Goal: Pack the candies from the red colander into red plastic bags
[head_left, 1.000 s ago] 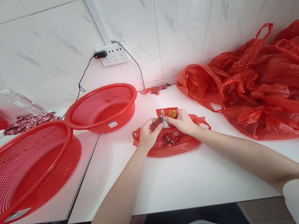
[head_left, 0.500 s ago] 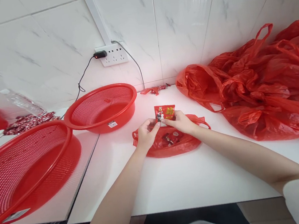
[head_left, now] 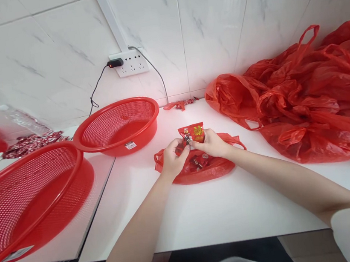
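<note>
A small red packet [head_left: 197, 132] with yellow print is held upright between my two hands, above an open red plastic bag [head_left: 212, 171]. My left hand [head_left: 175, 156] pinches its lower left side, thumb in front. On the other side my right hand [head_left: 210, 143] grips the packet's lower right part, its thumb close to the left one. The packet's face is creased near the thumbs. Inside the bag lie dark red wrapped pieces [head_left: 199, 161], partly shaded by the bag.
Two red mesh baskets [head_left: 120, 146] [head_left: 85, 173] stand at the left, with a heap of red-and-white wrappers [head_left: 33, 143] and a plastic bottle [head_left: 27, 120] behind. Red plastic bags [head_left: 306, 100] pile up at the right. A power strip [head_left: 130, 63] is on the wall.
The packet is now bent and creased, its top tilted slightly, where its face was flatter before. My left hand has shifted slightly right. The view has moved a little.
</note>
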{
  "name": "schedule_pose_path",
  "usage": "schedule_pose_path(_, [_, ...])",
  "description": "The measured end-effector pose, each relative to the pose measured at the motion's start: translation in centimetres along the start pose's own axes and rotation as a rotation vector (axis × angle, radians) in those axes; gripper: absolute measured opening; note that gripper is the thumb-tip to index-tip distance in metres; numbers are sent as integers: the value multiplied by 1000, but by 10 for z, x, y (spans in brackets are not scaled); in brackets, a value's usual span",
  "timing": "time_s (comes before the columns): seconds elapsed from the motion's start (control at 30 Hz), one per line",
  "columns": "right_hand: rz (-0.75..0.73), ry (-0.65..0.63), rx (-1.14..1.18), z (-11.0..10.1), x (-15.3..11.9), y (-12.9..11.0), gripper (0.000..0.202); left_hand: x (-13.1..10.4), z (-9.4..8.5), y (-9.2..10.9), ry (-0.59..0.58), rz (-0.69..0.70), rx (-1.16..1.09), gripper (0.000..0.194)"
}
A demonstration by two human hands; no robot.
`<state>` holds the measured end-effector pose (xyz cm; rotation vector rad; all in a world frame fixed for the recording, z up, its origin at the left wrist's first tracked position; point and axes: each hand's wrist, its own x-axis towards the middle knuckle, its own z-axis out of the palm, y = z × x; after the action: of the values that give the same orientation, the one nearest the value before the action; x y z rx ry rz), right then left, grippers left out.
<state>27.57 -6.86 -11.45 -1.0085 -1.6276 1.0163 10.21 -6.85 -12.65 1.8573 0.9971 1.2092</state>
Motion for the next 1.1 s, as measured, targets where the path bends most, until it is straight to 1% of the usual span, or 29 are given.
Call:
schedule_pose_path(0.07, [-6,1,-1,-1,-1,-1,27,0,-1,2,-13,13,-6,7])
schedule_pose_path(0.13, [-7,-12,7,-2,-1,-2,28,1,-2,2,-1,3,-19,8])
schedule_pose_path(0.23, [-12,-22,25,-1,-1,-1,31,3,-2,-1,52,-34,-92,9])
schedule_pose_path(0.3, [-19,-4,30,-1,0,2,35,4,-2,-4,94,-57,-155,10])
schedule_pose_path(0.37, [-20,9,15,0,1,4,36,4,-2,-5,109,-81,-193,10])
schedule_pose_path(0.47, [-25,-8,-13,1,1,6,32,4,-2,-5,91,-109,-205,10])
schedule_pose_path(0.63, [-72,0,-10,0,1,4,30,3,-2,-4,87,-97,-219,10])
schedule_pose_path(0.7, [-88,0,-16,-1,1,3,31,3,-2,-2,56,-105,-259,12])
schedule_pose_path(0.77, [-99,-1,-32,-2,1,2,30,3,-2,-1,-1,-106,-293,16])
schedule_pose_path(0.83, [-91,5,-78,-2,1,0,29,2,-2,-1,-41,-82,-270,19])
schedule_pose_path(0.93, [-57,19,-144,-3,0,-2,31,1,-3,-3,-51,-50,-182,22])
schedule_pose_path(1.1, [-49,13,-111,-1,-2,-3,30,2,-6,-5,-76,-61,-160,23])
